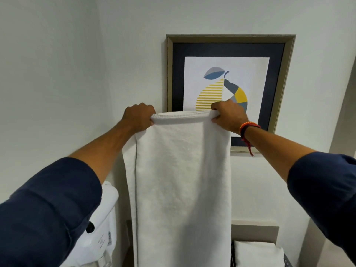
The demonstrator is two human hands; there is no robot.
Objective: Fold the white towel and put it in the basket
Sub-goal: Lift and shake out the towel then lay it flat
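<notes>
The white towel (pixel 183 180) hangs long and narrow in front of me, folded lengthwise, with a second layer showing along its left side. My left hand (pixel 139 116) grips its top left corner and my right hand (pixel 229 115) grips its top right corner, both held up at arm's length against the wall. The towel's lower end runs out of the bottom of the view. No basket can be made out for certain; a dark-rimmed container with white folded cloth (pixel 258 253) sits at the lower right, partly hidden by the towel.
A framed picture of a pear (pixel 231 78) hangs on the pale wall behind the towel. A white appliance (pixel 100 224) is mounted at the lower left. A beige ledge (pixel 256 230) runs along the lower right.
</notes>
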